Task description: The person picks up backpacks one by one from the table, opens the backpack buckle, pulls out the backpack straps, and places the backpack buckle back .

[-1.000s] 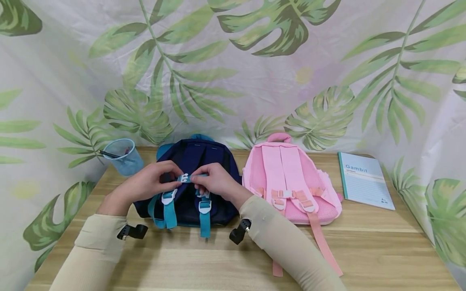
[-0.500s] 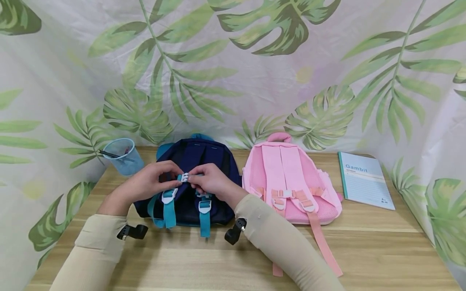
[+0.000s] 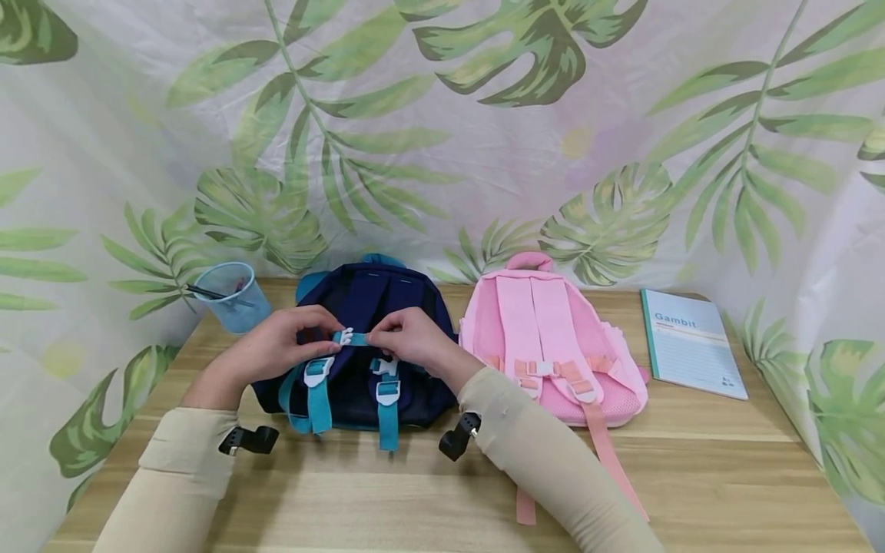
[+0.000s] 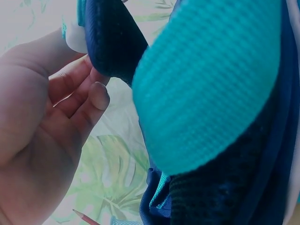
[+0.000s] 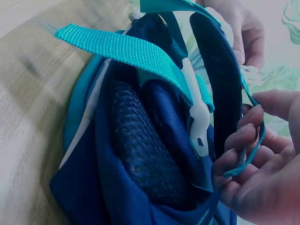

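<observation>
A dark blue backpack [image 3: 422, 307] with teal straps lies back side up on the table. My left hand [image 3: 280, 342] pinches the white pronged buckle [image 3: 346, 336] and the webbing at its left side. From the buckle's right side runs a teal strap [image 3: 359, 339], its end pinched between thumb and fingers of my right hand [image 3: 418, 342]. In the right wrist view that teal strap [image 5: 253, 154] bends down through the fingers. Another white buckle [image 3: 384, 367] sits on the right shoulder strap, beneath my right hand. The left fingertips are partly hidden behind navy padding in the left wrist view.
A pink backpack [image 3: 546, 322] stands close on the right, its long strap [image 3: 611, 461] trailing toward the table's front. Further right lies a notebook [image 3: 694, 342]. A blue mesh pen cup [image 3: 238, 307] with pencils is at the back left. A leaf-print cloth [image 3: 387, 177] hangs behind.
My right hand first closed in on the buckle, then drew back to the right, leaving a stretch of teal strap showing between the hands. My left hand has stayed nearly still.
</observation>
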Available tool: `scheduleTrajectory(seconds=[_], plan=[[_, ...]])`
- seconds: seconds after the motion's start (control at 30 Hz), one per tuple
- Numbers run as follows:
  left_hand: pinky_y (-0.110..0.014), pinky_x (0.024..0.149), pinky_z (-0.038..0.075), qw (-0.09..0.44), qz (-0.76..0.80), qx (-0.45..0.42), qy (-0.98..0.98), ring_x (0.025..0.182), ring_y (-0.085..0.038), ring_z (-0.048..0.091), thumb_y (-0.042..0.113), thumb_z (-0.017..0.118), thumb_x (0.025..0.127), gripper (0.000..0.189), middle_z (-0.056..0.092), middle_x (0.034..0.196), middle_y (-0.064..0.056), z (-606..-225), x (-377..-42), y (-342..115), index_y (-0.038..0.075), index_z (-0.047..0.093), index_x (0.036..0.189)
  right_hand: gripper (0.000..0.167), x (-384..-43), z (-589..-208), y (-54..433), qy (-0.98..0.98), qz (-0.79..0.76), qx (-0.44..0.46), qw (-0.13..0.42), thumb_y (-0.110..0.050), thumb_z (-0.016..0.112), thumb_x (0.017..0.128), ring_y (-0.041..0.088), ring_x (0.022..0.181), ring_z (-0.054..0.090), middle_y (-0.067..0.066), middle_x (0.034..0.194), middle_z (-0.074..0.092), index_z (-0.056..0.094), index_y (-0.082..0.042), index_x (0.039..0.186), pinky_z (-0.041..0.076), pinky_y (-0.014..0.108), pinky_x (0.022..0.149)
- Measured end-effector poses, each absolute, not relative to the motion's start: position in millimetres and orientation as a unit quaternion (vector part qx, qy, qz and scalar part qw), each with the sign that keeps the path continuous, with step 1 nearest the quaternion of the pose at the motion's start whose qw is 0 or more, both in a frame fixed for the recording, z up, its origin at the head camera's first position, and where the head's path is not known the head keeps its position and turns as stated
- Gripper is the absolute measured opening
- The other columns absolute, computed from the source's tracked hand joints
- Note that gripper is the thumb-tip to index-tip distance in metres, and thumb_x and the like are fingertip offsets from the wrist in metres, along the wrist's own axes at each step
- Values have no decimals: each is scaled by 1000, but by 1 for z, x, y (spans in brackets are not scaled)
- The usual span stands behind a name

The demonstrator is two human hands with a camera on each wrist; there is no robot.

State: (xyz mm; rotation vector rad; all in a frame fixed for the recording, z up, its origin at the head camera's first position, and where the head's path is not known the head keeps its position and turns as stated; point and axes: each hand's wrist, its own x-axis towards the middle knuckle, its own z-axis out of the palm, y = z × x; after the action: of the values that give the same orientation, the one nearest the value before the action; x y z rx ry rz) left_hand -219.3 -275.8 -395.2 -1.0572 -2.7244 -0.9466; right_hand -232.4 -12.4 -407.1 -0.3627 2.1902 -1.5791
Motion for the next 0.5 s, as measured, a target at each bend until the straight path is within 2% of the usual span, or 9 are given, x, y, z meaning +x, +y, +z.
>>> scheduleTrajectory(seconds=[0.17, 0.4, 0.5], plan=[[-27, 73, 54, 23, -312, -335, -889, 86, -4, 60, 8, 83, 95, 21, 74, 105, 8, -396, -220, -276, 18, 78, 114, 15, -232, -409, -15, 774, -583, -124, 213, -18, 75, 103, 14, 68, 54, 4, 80, 64, 81, -4, 102, 47, 24, 64], [-27, 73, 55, 20, -315, -330, -890, 86, -4, 62, 9, 82, 96, 22, 73, 105, 8, -398, -221, -277, 20, 77, 115, 15, -232, -412, -19, 757, -606, -124, 209, -14, 72, 104, 14, 65, 51, -1, 69, 56, 80, -2, 102, 43, 24, 62], [-28, 74, 55, 19, -317, -329, -889, 86, -5, 62, 9, 82, 96, 22, 73, 104, 7, -398, -221, -277, 20, 76, 115, 14, -232, -412, -21, 756, -609, -125, 206, -14, 72, 103, 15, 65, 51, -2, 69, 57, 80, -3, 101, 43, 24, 61]])
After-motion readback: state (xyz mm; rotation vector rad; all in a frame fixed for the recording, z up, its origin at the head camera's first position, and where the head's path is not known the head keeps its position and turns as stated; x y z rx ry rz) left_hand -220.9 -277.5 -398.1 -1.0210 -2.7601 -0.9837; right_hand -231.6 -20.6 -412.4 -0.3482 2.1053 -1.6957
